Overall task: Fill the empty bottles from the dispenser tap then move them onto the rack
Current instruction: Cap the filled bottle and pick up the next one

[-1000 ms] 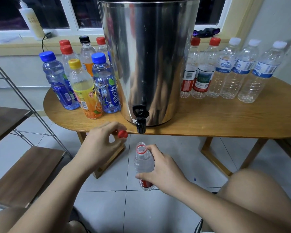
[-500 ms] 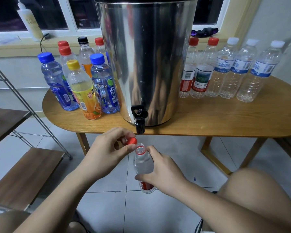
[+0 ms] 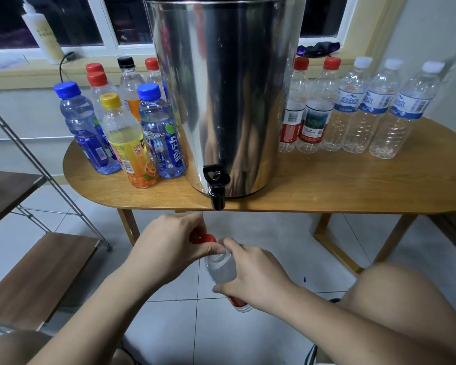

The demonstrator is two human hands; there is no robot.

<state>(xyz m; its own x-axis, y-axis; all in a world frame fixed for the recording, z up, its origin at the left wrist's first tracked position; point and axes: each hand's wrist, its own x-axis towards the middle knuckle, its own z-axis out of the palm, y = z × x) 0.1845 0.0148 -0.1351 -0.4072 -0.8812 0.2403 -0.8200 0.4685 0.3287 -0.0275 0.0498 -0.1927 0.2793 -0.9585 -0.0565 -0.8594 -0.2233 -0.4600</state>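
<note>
Single view, head-worn, wide-angle. Looks forward and down, probably from a seated height: the bench point(image 3: 353, 185) edge sits just above mid-frame and a knee point(image 3: 406, 299) shows bottom right. Faces the steel dispenser point(image 3: 221, 88) nearly head-on, with the window point(image 3: 63, 22) behind it. Close range: the forearms point(image 3: 103, 299) run in from the bottom edge to lower centre. The rack point(image 3: 37, 272) clips the left edge, and tiled floor point(image 3: 287, 246) fills the gap under the bench. Straight lines bow near the borders.

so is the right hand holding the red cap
No, the left hand pinches the red cap; the right hand grips the bottle.
</note>
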